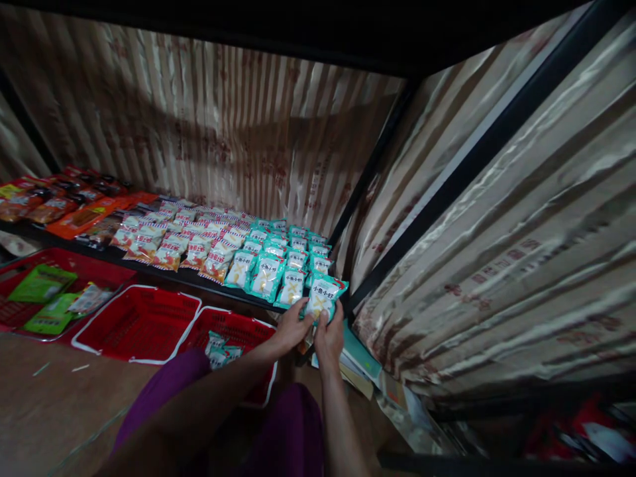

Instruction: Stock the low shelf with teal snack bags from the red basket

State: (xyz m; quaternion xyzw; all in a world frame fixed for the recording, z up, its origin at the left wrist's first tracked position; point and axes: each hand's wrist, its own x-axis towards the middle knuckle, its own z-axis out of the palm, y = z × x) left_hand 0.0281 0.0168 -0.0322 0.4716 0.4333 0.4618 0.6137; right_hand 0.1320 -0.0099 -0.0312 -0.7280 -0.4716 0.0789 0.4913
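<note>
Both my hands grip one teal-and-white snack packet (pixel 324 295) at the right front corner of the low shelf. My left hand (pixel 292 326) pinches its lower left side, and my right hand (pixel 330 336) is closed on its lower right, thumb on the front. Rows of matching teal packets (pixel 268 275) lie just left of it on the shelf. Beside these are rows of white-and-orange snack packets (pixel 169 249). Below, a red basket (pixel 258 324) in front of my knees contains several teal packets (pixel 218 351), partly hidden by my left arm.
Orange and red food packs (pixel 79 217) fill the shelf's left end. A white-rimmed red basket (pixel 139 324) and another with green packets (pixel 44 283) stand on the floor. A black post (pixel 477 165) rises at right before pleated curtain. Papers and folders (pixel 362 351) lie beneath the shelf corner.
</note>
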